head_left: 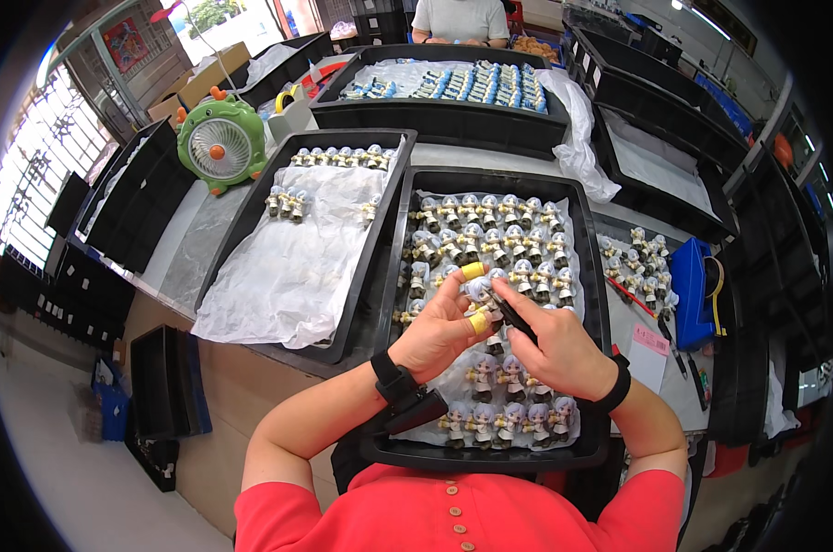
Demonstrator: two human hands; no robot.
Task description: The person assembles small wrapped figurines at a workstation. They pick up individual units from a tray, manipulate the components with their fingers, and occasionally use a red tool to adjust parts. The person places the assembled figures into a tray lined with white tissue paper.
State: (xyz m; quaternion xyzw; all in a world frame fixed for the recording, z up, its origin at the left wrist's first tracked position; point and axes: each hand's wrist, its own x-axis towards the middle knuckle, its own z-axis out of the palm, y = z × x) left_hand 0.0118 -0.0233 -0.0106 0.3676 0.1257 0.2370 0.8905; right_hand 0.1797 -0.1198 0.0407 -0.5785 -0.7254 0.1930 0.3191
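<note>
My left hand (428, 339), with yellow wraps on its thumb and index finger, pinches a small pale-haired figurine (478, 288). In my right hand (568, 350) is a slim black-handled tool (515, 318), held against the figurine; its tip is hidden, so I cannot tell its kind. Both hands are above a black tray (490, 457) lined with white sheet. Rows of similar figurines (511, 416) lie in that tray, some covered by my hands and forearms.
A second black tray (380, 241) at left holds several figurines on white sheet. Behind stands a tray (435, 123) of blue-and-white pieces, with a person (460, 20) beyond. A green fan (221, 143) is far left. Loose figurines (639, 267), a blue bin (693, 294) and a red tool (630, 296) lie right.
</note>
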